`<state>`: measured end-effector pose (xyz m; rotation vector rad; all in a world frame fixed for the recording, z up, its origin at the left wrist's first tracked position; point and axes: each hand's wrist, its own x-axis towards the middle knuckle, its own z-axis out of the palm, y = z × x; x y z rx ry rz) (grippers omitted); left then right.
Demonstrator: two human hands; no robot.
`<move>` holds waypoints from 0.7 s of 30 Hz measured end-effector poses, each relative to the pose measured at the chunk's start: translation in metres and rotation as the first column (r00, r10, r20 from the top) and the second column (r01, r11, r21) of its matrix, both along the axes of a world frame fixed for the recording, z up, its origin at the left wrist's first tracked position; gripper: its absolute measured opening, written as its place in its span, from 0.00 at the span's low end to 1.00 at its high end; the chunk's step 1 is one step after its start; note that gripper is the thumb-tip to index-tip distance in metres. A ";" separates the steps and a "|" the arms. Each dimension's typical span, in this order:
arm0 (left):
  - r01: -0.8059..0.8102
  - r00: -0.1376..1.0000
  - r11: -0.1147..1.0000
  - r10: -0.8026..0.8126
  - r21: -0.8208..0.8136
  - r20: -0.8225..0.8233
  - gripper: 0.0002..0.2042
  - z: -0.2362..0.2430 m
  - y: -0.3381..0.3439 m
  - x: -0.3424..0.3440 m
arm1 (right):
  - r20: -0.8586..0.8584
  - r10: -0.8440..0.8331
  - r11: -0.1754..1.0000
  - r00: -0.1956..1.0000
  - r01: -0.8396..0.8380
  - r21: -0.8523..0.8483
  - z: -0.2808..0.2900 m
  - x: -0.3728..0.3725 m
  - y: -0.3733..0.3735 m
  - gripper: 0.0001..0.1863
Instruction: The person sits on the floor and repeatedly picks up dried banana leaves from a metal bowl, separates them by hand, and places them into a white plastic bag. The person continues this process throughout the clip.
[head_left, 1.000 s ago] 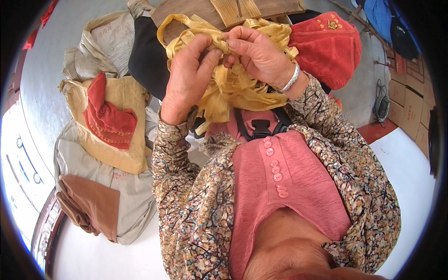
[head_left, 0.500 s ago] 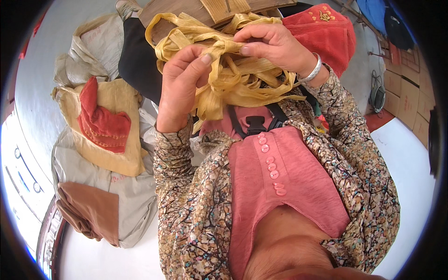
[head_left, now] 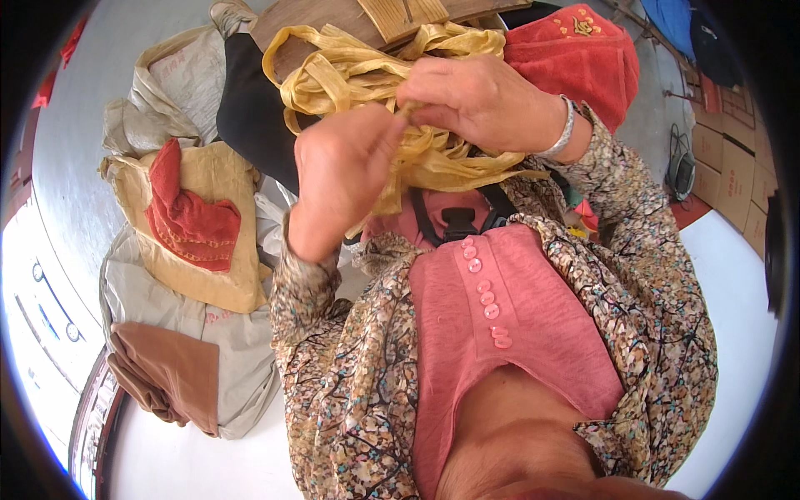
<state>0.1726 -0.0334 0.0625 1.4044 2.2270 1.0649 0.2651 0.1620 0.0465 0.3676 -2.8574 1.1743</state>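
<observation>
A loose, tangled heap of flat yellow strips (head_left: 333,79), ribbon-like with a slight sheen, lies across my lap. My left hand (head_left: 343,173) is closed at the near side of the heap, its thumb and fingers pinched together and a little blurred by motion. Close against it, my right hand (head_left: 483,100), with a silver bracelet at the wrist, pinches from the other side. Between the fingertips a short bit of yellow strip shows; most of the held part is hidden behind the hands. Loose strip ends hang below them.
Beyond the heap is a wooden board (head_left: 304,21) with a paler wood piece (head_left: 402,18). A red towel (head_left: 575,62) lies on the right. At left are pale sacks (head_left: 179,79), a red cloth (head_left: 196,223) and a brown cloth (head_left: 175,367). Cardboard boxes (head_left: 733,179) stand far right.
My hands have come together. The left moved right and turned its knuckles up; the right shifted left and rolled over. The strip stretch between them is now mostly covered.
</observation>
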 end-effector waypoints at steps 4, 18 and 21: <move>0.060 0.995 0.996 -0.055 0.065 -0.084 0.10 0.013 -0.001 0.011 | 0.098 0.068 0.979 0.993 -0.048 -0.198 0.013 0.013 0.008 0.11; -0.092 0.982 0.988 0.070 0.122 0.178 0.11 -0.023 0.016 -0.030 | -0.145 -0.034 0.999 0.989 0.036 0.015 0.001 0.007 0.038 0.10; -0.031 0.983 0.999 0.023 0.041 0.180 0.14 -0.007 0.037 -0.022 | -0.191 -0.051 0.993 0.980 0.070 0.095 -0.002 -0.002 0.032 0.09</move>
